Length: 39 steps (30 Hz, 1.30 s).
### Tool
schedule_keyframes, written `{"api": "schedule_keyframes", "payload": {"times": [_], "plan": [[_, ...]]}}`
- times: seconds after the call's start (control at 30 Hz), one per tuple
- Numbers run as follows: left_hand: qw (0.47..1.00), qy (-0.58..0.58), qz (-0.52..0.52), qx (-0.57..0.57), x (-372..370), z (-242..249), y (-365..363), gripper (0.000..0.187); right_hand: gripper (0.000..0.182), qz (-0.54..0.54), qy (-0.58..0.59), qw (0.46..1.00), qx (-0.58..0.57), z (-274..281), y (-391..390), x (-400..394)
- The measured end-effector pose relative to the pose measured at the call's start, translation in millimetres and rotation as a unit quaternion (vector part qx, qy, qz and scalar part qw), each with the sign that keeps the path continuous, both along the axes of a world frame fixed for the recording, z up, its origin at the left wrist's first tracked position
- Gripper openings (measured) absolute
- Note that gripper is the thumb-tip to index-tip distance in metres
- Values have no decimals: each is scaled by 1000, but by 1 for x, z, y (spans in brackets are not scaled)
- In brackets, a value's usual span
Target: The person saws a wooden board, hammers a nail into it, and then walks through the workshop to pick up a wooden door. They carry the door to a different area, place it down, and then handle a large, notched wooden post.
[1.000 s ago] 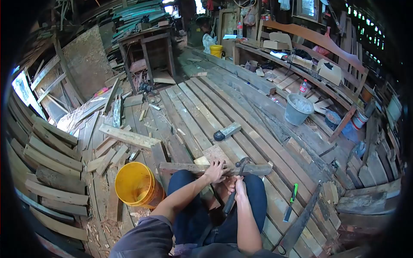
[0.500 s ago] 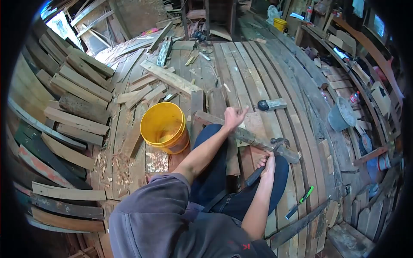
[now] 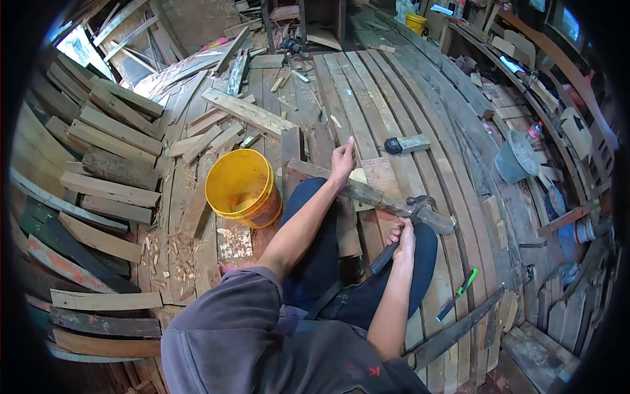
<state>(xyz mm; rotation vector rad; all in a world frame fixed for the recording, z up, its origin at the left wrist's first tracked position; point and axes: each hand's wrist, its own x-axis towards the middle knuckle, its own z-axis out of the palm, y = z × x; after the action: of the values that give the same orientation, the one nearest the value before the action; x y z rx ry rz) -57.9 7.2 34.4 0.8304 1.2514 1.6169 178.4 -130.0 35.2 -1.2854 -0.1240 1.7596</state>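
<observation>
The right hand (image 3: 406,240) grips the hammer (image 3: 420,201) over the beam (image 3: 369,195), mid-floor (image 3: 428,178); a glancing swing could strike the nearby right knee (image 3: 425,248). The left hand (image 3: 342,162) is half-curled; whether it holds anything, I cannot tell.

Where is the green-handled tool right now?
In the head view, the green-handled tool lies on the floor slats to the person's right, between the right knee and the saw.
</observation>
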Motion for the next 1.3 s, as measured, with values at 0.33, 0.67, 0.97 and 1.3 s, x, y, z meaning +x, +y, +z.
{"api": "schedule_keyframes", "payload": {"times": [0.33, 0.67, 0.97, 1.3], "plan": [[971, 234, 15, -37, -10, 10, -17, 74, 27, -14, -4, 1000, 3, -1, 0, -5], [963, 269, 35, 7, 1, 19, -23, 63, 27, 12, -46, 999, 16, -10, 1, -4], [952, 300, 68, 7, 11, 31, -29, 47, 26, 20, -62, 998, 11, -9, 1, -10], [948, 312, 62, 22, 20, 25, -27, 37, 23, 20, -34, 999, 16, -9, -1, -13]]}}
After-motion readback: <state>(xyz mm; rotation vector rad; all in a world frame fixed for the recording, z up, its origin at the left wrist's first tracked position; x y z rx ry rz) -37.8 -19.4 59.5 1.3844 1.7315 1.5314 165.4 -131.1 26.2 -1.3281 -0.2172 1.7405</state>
